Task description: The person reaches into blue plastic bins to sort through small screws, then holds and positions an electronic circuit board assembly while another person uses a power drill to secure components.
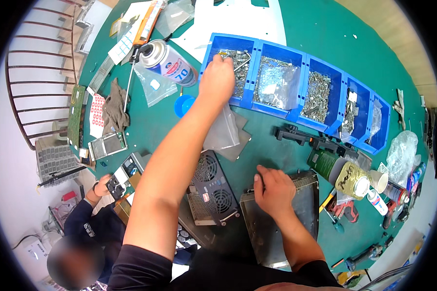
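Near the bench's far edge, the left hand (217, 77) closes on screws in the leftmost of 5 blue bins (228, 65); the right hand (273, 188) lies open on a metal tray (277, 233).

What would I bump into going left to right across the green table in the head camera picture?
Grey rag → spray can → left hand in a blue bin → right hand on a metal tray → green can → crumpled plastic bag.

Upper left of frame: aerosol spray can (171, 62) lying beside a blue cap (183, 105). Grey rag (113, 108) further left. Green bottle (328, 164) at right.
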The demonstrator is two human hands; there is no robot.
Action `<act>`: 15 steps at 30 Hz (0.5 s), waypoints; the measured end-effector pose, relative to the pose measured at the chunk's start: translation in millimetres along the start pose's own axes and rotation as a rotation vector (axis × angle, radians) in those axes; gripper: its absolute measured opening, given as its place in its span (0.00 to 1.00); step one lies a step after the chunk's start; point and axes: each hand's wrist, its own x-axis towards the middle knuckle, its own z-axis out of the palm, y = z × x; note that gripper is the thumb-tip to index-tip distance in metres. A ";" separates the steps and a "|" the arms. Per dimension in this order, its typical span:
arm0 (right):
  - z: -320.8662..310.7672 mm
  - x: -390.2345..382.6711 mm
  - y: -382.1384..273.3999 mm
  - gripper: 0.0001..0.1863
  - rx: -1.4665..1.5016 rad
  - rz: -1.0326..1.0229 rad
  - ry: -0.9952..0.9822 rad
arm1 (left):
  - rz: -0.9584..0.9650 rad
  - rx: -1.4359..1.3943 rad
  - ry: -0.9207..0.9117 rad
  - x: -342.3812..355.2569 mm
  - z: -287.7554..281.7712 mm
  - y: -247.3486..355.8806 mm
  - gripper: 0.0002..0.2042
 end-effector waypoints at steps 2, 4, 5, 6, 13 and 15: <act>1.2 -1.9 2.6 0.12 0.001 -0.030 0.005 | -0.058 0.149 -0.124 17.9 7.7 0.6 0.10; 1.1 -1.1 6.5 0.12 0.018 -0.047 0.026 | -0.082 0.189 -0.199 28.8 11.9 4.8 0.10; -2.2 0.9 5.7 0.12 0.057 -0.038 0.008 | -0.106 0.180 -0.205 31.3 13.8 6.7 0.10; -2.0 1.1 6.5 0.12 0.061 -0.037 0.009 | -0.132 0.172 -0.207 34.0 12.2 8.9 0.09; -3.8 1.5 6.9 0.12 0.067 -0.047 0.042 | -0.154 0.106 -0.200 26.4 18.7 0.5 0.09; -3.1 0.6 6.4 0.12 0.063 -0.048 0.045 | -0.105 0.024 -0.065 14.9 18.6 -3.4 0.07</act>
